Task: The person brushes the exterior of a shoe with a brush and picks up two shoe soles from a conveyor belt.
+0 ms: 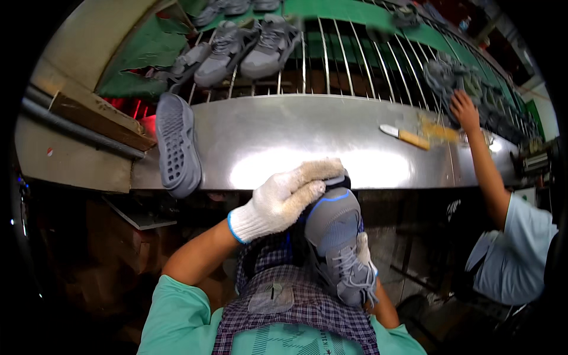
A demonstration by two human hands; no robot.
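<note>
A grey laced shoe (340, 248) stands on end over my lap, heel up and toe down. My left hand (284, 198), in a white knit glove with a blue cuff, is clamped over its heel and upper. My right hand (364, 251), also gloved, grips the shoe from its right side near the laces and is mostly hidden behind it. A grey shoe sole (176, 145) lies tread up on the steel bench (284, 142), hanging over its near edge to my left.
Several grey shoes (242, 47) sit on a wire rack conveyor (349, 59) behind the bench. A wooden-handled knife (405, 136) lies on the bench at right. A co-worker's hand (464, 109) reaches to grey shoes on the rack at far right.
</note>
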